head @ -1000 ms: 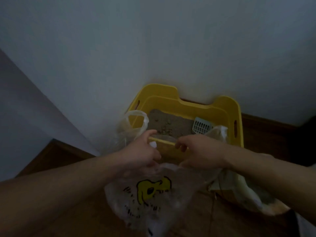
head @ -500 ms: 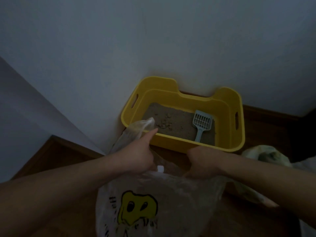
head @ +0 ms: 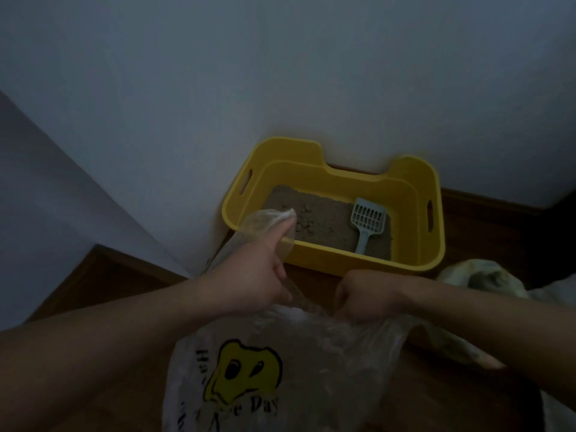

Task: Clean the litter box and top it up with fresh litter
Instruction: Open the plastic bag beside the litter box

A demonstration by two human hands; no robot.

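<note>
Wooden floor (head: pixel 131 269), pale wall (head: pixel 280 73) | yellow box (head: pixel 327 263) against wall | bag (head: pixel 311 353) print: "Day" legible | left hand (head: pixel 249 282), right hand (head: pixel 364 294) grip bag

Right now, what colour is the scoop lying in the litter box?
Pale blue-grey; the litter scoop shows best in the head view.

The scene is dim and underexposed, with a cool bluish cast over the pale wall (head: pixel 280 73). The dark wooden floor (head: pixel 498 219) sinks into near-black at right. Detail is soft and grainy; wide-angle distortion bends the edges.
</note>
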